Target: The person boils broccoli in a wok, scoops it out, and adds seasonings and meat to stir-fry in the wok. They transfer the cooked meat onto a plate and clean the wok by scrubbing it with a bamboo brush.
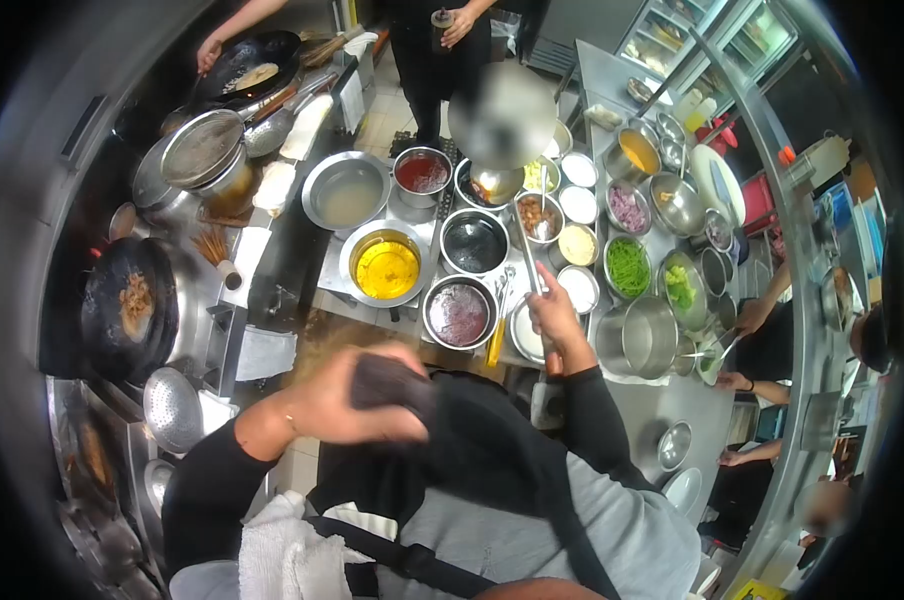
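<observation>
My right hand point(557, 318) grips the long metal handle of a ladle point(524, 235). The far end of the ladle reaches toward a pot point(475, 190) of dark contents, and its lower end has a brown grip near my body. My left hand point(337, 395), smeared by motion, is closed around a dark brown item point(390, 385) in front of my apron. That item is too blurred to name. Between my hands and the pot stand a bowl of yellow oil point(387, 268), a pot of dark liquid point(475, 241) and a pot of reddish liquid point(459, 312).
To the left, a wok with food point(132, 305) sits on the stove, beside a perforated ladle point(172, 410). Shredded greens point(627, 268) and a large steel pot point(636, 338) stand on the right counter. Co-workers stand ahead and at the right; one person's hand point(210, 55) holds a wok.
</observation>
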Demonstrator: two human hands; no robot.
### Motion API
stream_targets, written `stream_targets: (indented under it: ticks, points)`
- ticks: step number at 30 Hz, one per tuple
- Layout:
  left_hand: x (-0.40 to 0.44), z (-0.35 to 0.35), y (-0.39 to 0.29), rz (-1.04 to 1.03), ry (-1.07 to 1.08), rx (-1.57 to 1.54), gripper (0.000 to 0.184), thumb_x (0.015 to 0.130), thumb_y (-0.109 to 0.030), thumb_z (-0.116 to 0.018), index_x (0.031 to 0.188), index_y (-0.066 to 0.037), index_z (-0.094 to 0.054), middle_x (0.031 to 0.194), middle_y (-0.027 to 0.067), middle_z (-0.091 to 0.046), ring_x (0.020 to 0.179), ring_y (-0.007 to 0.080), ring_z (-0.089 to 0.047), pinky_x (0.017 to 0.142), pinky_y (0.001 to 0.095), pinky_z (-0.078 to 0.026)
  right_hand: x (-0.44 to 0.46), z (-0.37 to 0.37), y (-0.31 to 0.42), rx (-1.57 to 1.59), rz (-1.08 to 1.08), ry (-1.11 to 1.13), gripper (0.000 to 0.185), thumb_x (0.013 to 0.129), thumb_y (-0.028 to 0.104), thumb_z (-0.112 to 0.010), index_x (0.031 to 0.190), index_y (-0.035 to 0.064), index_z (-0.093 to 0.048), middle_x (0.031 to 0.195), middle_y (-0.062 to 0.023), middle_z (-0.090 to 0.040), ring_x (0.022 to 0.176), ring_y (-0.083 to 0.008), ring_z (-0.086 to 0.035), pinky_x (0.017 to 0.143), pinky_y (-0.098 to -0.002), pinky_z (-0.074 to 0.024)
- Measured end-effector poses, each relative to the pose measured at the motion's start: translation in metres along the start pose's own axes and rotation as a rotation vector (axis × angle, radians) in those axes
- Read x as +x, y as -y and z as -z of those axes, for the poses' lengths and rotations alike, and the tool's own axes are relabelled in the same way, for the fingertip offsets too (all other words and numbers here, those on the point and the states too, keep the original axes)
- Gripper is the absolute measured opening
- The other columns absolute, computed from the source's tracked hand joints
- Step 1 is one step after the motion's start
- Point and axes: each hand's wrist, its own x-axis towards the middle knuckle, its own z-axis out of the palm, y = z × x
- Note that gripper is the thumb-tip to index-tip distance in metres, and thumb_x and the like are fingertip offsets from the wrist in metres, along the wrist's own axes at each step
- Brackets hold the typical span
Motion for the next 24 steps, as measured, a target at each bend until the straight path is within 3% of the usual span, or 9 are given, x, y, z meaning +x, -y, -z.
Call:
stream_targets:
  ticks: [2,3,7,9,11,19,21,23,24]
  points:
    - [-0.035,0.020,0.034,0.128,-0.351,-0.128,0.028,0.088,-0.013,-0.075,0.111,-0.004,-0.061,0.092,0.0052,-0.069,0.084,0.0135,-0.068,0.077,0.0301,-0.055,-0.011,-0.003,0.014,0.155,-0.026,0.015,0.069,0.097,0.004,-0.058,0.159,0.0171,-0.032,0.066,0.0042,-0.047,0.046,-0.0059,-0.039,0.039,-0.0257,-0.0330]
    - [-0.054,0.020,0.057,0.142,-0.616,-0.553,0.031,0.088,-0.012,-0.070,0.115,-0.004,-0.057,0.093,0.0097,-0.067,0.084,0.0205,-0.070,0.077,0.0348,-0.057,-0.012,-0.003,0.019,0.261,-0.044,0.039,0.069,0.097,0.004,-0.058,0.159,0.0176,-0.032,0.066,0.0050,-0.046,0.046,-0.0052,-0.038,0.038,-0.0245,-0.0316]
    - [-0.129,0.040,0.133,0.070,-1.140,-0.675,0.031,0.087,-0.012,-0.066,0.115,-0.004,-0.056,0.092,0.0111,-0.065,0.079,0.0242,-0.070,0.070,0.0368,-0.058,-0.049,-0.042,0.066,0.217,0.019,0.141,0.069,0.097,-0.001,-0.051,0.161,0.0148,-0.028,0.063,0.0056,-0.043,0.043,-0.0025,-0.033,0.034,-0.0187,-0.0258]
    - [-0.175,0.049,0.164,0.134,-1.118,-0.770,0.027,0.085,-0.017,-0.061,0.109,-0.005,-0.057,0.089,0.0134,-0.066,0.067,0.0226,-0.068,0.048,0.0311,-0.049,-0.062,-0.092,0.095,0.120,0.043,0.222,0.069,0.097,-0.003,-0.046,0.161,0.0137,-0.028,0.063,0.0057,-0.042,0.042,-0.0028,-0.033,0.034,-0.0195,-0.0273]
    - [-0.202,0.047,0.169,0.122,-1.204,-0.839,0.030,0.085,-0.019,-0.061,0.111,-0.006,-0.055,0.088,0.0143,-0.066,0.065,0.0223,-0.068,0.043,0.0284,-0.043,-0.068,-0.150,0.118,0.118,0.094,0.463,0.070,0.097,-0.002,-0.047,0.162,0.0138,-0.026,0.064,0.0053,-0.044,0.042,-0.0035,-0.034,0.034,-0.0195,-0.0282]
    - [-0.290,0.053,0.186,0.092,-1.379,-0.846,0.041,0.087,-0.015,-0.063,0.124,-0.006,-0.048,0.088,0.0148,-0.065,0.071,0.0239,-0.070,0.039,0.0278,-0.040,-0.072,-0.453,0.176,-0.201,0.116,1.124,0.068,0.099,0.002,-0.052,0.161,0.0162,-0.028,0.063,0.0035,-0.044,0.043,-0.0068,-0.038,0.038,-0.0252,-0.0334]
    - [-0.308,0.059,0.180,0.079,-1.471,-0.802,0.040,0.087,-0.015,-0.063,0.124,-0.006,-0.048,0.089,0.0163,-0.065,0.070,0.0235,-0.069,0.040,0.0275,-0.040,-0.063,-0.519,0.167,-0.044,0.037,1.277,0.067,0.099,0.005,-0.052,0.161,0.0152,-0.030,0.063,0.0027,-0.045,0.042,-0.0065,-0.038,0.037,-0.0263,-0.0322]
    - [-0.323,0.070,0.189,0.079,-1.487,-0.792,0.037,0.087,-0.016,-0.063,0.120,-0.005,-0.050,0.086,0.0177,-0.066,0.066,0.0227,-0.068,0.039,0.0277,-0.040,-0.038,-0.592,0.132,-0.304,0.217,1.188,0.065,0.098,0.007,-0.053,0.159,0.0138,-0.032,0.072,-0.0042,-0.059,0.053,-0.0158,-0.055,0.049,-0.0317,-0.0474]
    - [-0.331,0.077,0.200,0.092,-1.462,-0.799,0.035,0.088,-0.016,-0.063,0.118,-0.005,-0.051,0.084,0.0171,-0.067,0.063,0.0219,-0.067,0.040,0.0278,-0.041,-0.028,-0.604,0.100,-0.305,0.202,1.183,0.065,0.098,0.007,-0.053,0.159,0.0138,-0.032,0.072,-0.0042,-0.059,0.053,-0.0158,-0.055,0.049,-0.0317,-0.0474]
